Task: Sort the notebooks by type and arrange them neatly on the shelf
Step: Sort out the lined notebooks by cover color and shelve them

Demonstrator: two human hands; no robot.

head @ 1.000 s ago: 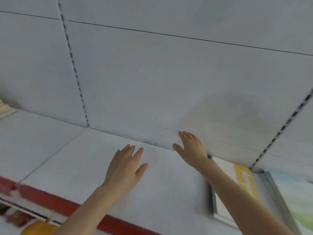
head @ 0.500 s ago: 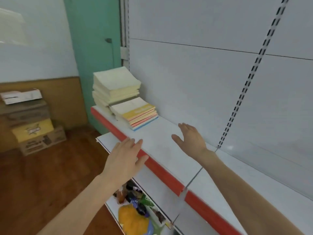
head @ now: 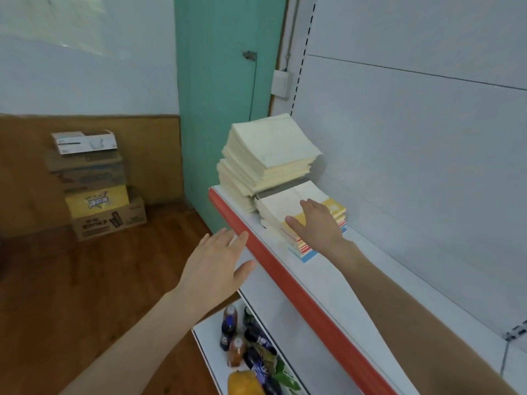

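Shelf: white board [head: 328,283] with a red strip [head: 285,269] along its front edge, running off toward the green door [head: 219,95].
Tall pile: cream notebooks [head: 271,149] sit at the far end of the shelf, close to the pale back panel [head: 413,166]. It's a ragged stack, and the top half is turned a little against the bottom half.
Short pile: right up against the tall one on the near side is a lower stack of notebooks [head: 279,208]. The top cover is white and yellow, red-edged ones lie beneath it, and a blue one pokes out at the bottom corner.
Right hand [head: 316,223]: it reaches in over the shelf, palm down, and lies across the yellow part of the short pile's top cover. The fingers are straight and together and the thumb is out to the side, with nothing curled round anything. From here I can't tell whether it presses down or only skims the cover.
Left hand [head: 216,269]: it's out in front of the shelf, flat and spread, with the fingertips up at the red strip. It has hold of nothing, and I can't say whether the tips actually touch the strip.
Lower shelf [head: 208,349]: bottles [head: 229,327] and dark packets are jumbled together, with something orange [head: 242,383] at the near end.
Corner: cardboard boxes [head: 97,195] are stacked on the wooden floor against the brown-panelled wall, well apart from the shelf.
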